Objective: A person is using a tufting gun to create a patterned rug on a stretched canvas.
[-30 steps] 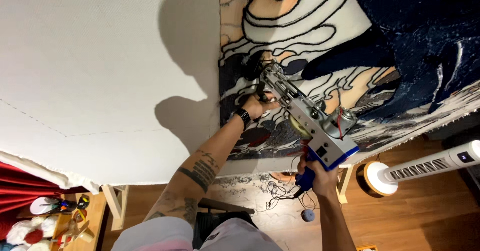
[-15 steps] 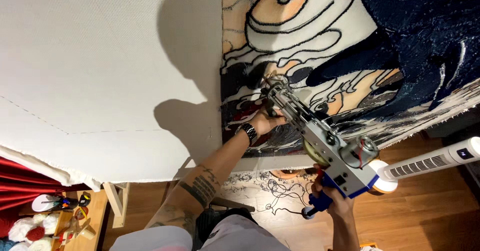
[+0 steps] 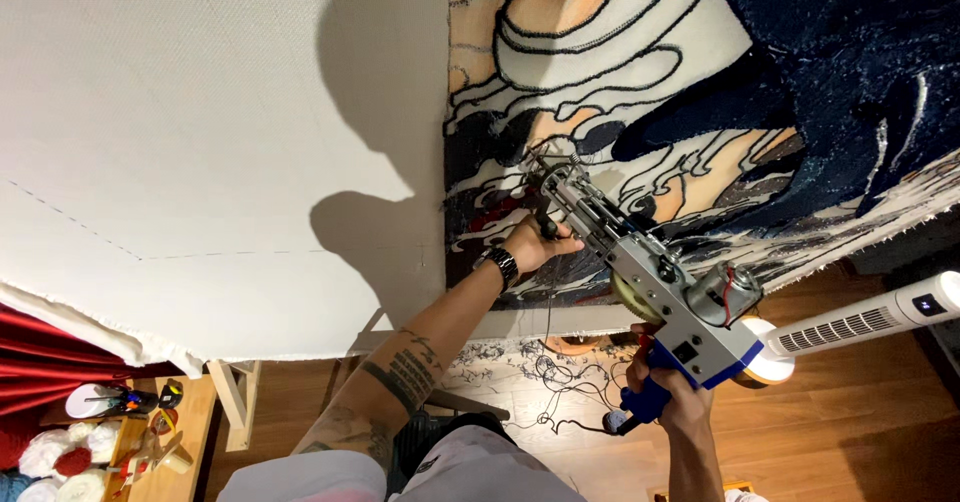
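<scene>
Stretched over a wooden frame (image 3: 235,402), a big pale backing cloth (image 3: 200,142) fills most of the view; its left part is bare and its right part carries a tufted picture (image 3: 700,92) in dark blue, cream, orange and black. Below is a wood floor (image 3: 860,432) with a white tower fan (image 3: 870,327) lying across the right edge, and balls of yarn (image 3: 60,457) in the lower left corner.

The tufting gun (image 3: 660,287) — grey metal with a blue handle — points up and to the left, its needle end touching the cloth in a black and red area near the lower edge of the picture. The left hand (image 3: 535,242) is closed around the black front grip of the gun. The right hand (image 3: 670,392) is wrapped tightly on the blue rear handle.

I judge that the step in hand is filling a small dark region with yarn. The next stroke calls for steady pressure into the cloth, with both hands guiding the gun along the drawn outline.
</scene>
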